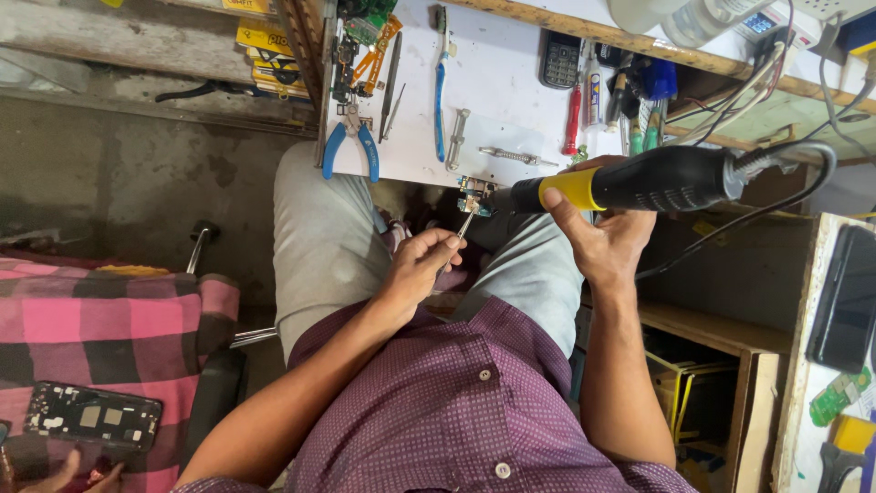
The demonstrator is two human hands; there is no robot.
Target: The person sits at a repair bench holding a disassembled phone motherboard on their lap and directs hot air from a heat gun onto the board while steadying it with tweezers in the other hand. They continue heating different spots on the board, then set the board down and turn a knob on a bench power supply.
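Observation:
My left hand (422, 265) pinches thin metal tweezers (464, 225) whose tips grip a small green circuit board (474, 194), held in the air above my lap at the edge of the white bench. My right hand (598, 233) is wrapped around a black and yellow hot-air tool (639, 182). Its dark nozzle points left and sits right against the board. A black cable (794, 173) runs from the tool's rear to the right.
The white bench (502, 82) holds blue-handled pliers (350, 146), a blue toothbrush (440, 87), a red screwdriver (572, 117), a keypad phone (559, 59) and other tools. A phone frame (91, 417) lies on pink checked cloth at the lower left. A dark smartphone (844, 297) rests at right.

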